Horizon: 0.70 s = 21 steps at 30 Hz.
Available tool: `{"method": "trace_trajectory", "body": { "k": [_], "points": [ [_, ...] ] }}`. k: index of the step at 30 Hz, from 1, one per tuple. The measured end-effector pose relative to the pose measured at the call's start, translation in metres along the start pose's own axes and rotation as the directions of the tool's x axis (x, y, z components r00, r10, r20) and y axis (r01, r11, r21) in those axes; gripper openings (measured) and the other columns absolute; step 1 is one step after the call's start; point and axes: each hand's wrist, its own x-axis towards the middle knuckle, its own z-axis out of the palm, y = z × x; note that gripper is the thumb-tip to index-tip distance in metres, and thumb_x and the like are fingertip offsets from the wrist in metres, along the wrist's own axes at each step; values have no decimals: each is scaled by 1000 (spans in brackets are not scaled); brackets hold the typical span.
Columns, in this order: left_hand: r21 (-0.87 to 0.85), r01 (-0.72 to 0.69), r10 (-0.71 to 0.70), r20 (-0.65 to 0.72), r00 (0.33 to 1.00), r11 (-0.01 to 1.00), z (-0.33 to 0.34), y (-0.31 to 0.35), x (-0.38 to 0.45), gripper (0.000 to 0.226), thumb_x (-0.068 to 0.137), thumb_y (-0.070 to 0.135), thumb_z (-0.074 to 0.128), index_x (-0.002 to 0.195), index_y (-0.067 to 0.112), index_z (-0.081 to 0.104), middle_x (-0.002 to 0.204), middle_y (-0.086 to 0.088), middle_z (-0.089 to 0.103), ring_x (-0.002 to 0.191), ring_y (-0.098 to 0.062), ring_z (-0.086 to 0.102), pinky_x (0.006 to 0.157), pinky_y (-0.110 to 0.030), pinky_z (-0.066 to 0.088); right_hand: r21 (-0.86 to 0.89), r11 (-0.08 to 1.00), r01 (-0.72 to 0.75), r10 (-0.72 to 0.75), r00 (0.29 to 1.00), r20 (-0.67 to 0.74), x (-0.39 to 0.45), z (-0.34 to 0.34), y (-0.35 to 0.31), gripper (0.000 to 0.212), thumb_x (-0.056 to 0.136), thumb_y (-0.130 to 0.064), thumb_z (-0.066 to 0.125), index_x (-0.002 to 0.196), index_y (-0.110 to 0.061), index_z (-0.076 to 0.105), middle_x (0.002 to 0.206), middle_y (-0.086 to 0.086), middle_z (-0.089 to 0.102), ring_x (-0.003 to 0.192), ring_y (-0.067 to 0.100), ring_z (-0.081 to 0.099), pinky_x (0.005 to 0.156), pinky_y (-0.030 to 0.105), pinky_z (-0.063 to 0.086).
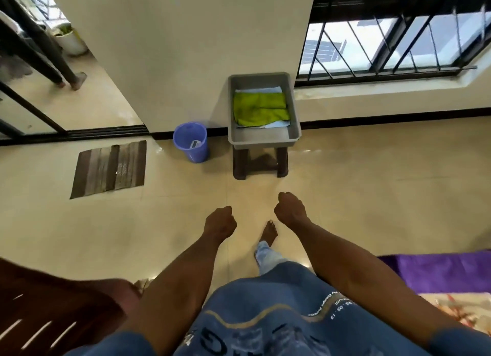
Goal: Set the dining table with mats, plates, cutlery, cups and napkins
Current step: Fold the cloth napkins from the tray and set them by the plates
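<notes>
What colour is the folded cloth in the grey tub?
Lime green cloth, clearest in the head view.

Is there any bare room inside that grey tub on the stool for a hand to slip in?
Yes. In the grey tub, the near strip between the green cloth and the front wall is bare. The back half is crowded with the cloth and white sheets beneath. Both hands, left hand and right hand, hold nothing.

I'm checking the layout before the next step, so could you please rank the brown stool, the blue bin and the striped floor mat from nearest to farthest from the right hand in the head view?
From the right hand:
1. Brown stool, just ahead, under the grey tub.
2. Blue bin, ahead-left, by the wall.
3. Striped floor mat, far left on the floor.
</notes>
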Motion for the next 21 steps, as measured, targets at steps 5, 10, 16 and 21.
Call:
{"method": "trace_trajectory", "body": {
  "k": [5, 10, 16, 21],
  "points": [
    [-14, 40, -40, -35, 999, 999, -61, 28, 108, 19, 96, 19, 43, 105, 7, 56, 112, -16, 63, 100, -36, 61, 76, -34, 43, 4, 1000, 7, -7, 1000, 24, 114, -46, -4, 23, 86, -9, 48, 107, -4, 57, 113, 17, 61, 102, 37, 60, 82, 38, 48],
    [-196, 89, -108, -89, 990, 977, -118, 66, 202, 19, 92, 19, 48, 104, 11, 60, 109, -15, 66, 100, -37, 61, 76, -36, 45, 38, 999, -1, 1, 1000, 6, 215, -94, -9, 22, 81, -8, 50, 101, -5, 60, 107, 18, 64, 97, 38, 62, 75, 38, 49],
    [-236, 57, -74, -64, 995, 970, -159, 89, 306, 19, 90, 15, 53, 102, 4, 63, 108, -20, 65, 105, -41, 58, 81, -39, 46, 48, 998, -52, 49, 997, 56, 314, -133, -5, 19, 89, -16, 53, 104, -5, 55, 112, 19, 61, 103, 39, 58, 78, 38, 46],
    [-255, 40, -53, -45, 998, 966, -185, 100, 411, 23, 93, 14, 51, 100, -2, 66, 107, -25, 66, 102, -42, 59, 82, -42, 46, 74, 990, -117, 112, 991, 74, 410, -154, 1, 24, 88, -9, 48, 110, -2, 56, 117, 20, 61, 106, 37, 59, 83, 37, 46]
  ]
}}
